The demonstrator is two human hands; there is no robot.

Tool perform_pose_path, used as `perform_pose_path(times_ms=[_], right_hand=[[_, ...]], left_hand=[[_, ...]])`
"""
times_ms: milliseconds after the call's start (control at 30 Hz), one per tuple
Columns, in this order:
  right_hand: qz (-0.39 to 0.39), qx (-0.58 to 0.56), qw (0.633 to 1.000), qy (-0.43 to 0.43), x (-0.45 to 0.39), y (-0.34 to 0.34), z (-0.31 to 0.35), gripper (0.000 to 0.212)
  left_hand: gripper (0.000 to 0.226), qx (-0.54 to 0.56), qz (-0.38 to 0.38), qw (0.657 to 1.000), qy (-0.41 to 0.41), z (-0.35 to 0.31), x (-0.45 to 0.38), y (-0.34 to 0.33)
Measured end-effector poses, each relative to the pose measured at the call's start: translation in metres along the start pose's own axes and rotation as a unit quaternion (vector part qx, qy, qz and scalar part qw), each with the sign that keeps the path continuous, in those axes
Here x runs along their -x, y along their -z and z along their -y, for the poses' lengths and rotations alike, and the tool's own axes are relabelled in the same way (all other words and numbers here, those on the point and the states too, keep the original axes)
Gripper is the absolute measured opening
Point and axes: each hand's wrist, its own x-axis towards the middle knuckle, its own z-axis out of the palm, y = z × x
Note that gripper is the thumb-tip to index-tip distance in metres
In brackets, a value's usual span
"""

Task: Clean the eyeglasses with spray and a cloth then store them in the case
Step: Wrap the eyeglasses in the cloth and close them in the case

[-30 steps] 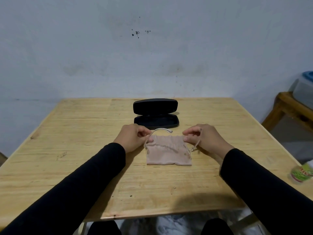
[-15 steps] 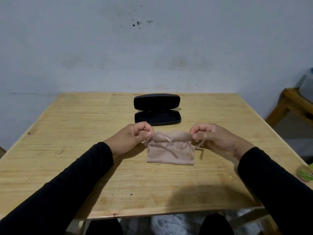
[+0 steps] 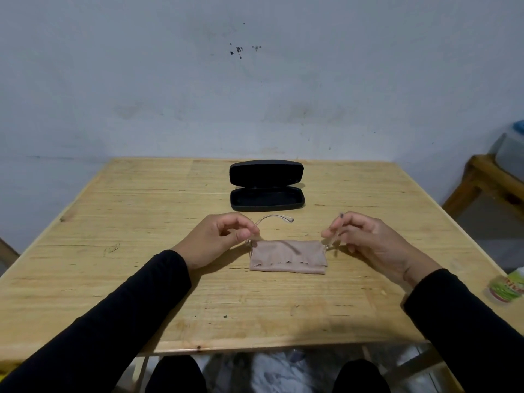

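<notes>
I am sitting at a pale wooden tabletop (image 3: 141, 279) with both forearms in black sleeves reaching out over it. My left hand (image 3: 218, 239) is curling its fingers (image 3: 249, 229) in a narrow pinch around the left temple arm of the clear-framed eyeglasses (image 3: 273, 218), near the hinge; that arm is arching up and away from me toward the case. My right hand (image 3: 365, 239) is pinching the right temple arm between thumb and forefinger, with the arm standing tilted upward and its dark tip showing above my fingers. The front of the eyeglasses is hanging between my two hands, and the beige cloth (image 3: 287, 256) is draped over it, hiding the lenses; the cloth's lower edge is lying on the tabletop just in front of me. I cannot tell whether the frame itself is touching the wood under the cloth. Beyond the eyeglasses, near the middle of the tabletop, the black case (image 3: 266, 198) is sitting open with its lid standing up toward the wall. At the right edge of the tabletop, well apart from my hands, a bottle with a green label (image 3: 507, 287) is partly showing.
</notes>
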Motion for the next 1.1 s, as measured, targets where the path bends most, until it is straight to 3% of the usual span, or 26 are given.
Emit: perform_pose_path(times_ms=[167,267,500,667,900,967,1033,1100], right_hand=[[-0.036,0.022,0.998,0.043,0.013,-0.008,-0.005,0.01],[-0.036,0.1,0.992,0.065,0.01,-0.018,-0.005,0.014],[-0.042,0.22,0.974,0.032,0.007,-0.031,-0.002,0.02],[-0.047,0.215,0.976,0.008,0.01,-0.036,0.002,0.022],[-0.079,0.093,0.992,-0.017,0.018,-0.035,0.005,0.013],[-0.07,0.179,0.981,-0.016,0.022,-0.037,0.006,0.022],[-0.082,0.321,0.944,0.007,0.021,-0.041,0.008,0.023],[-0.093,0.349,0.932,0.032,0.016,-0.044,0.007,0.018]], left_hand=[[0.021,-0.003,-0.04,0.999,-0.015,0.005,0.004,-0.003],[0.021,-0.001,-0.055,0.998,-0.021,0.004,0.006,-0.004],[0.012,-0.008,-0.069,0.998,0.005,-0.008,0.006,-0.007],[0.01,-0.128,-0.028,0.991,0.028,-0.021,0.006,-0.019],[0.013,-0.19,-0.08,0.978,0.027,-0.022,0.017,-0.021],[0.013,-0.196,-0.084,0.976,0.042,-0.021,0.024,-0.023],[0.013,-0.184,-0.096,0.977,0.059,-0.021,0.027,-0.025],[0.013,-0.181,-0.105,0.975,0.069,-0.022,0.026,-0.027]])
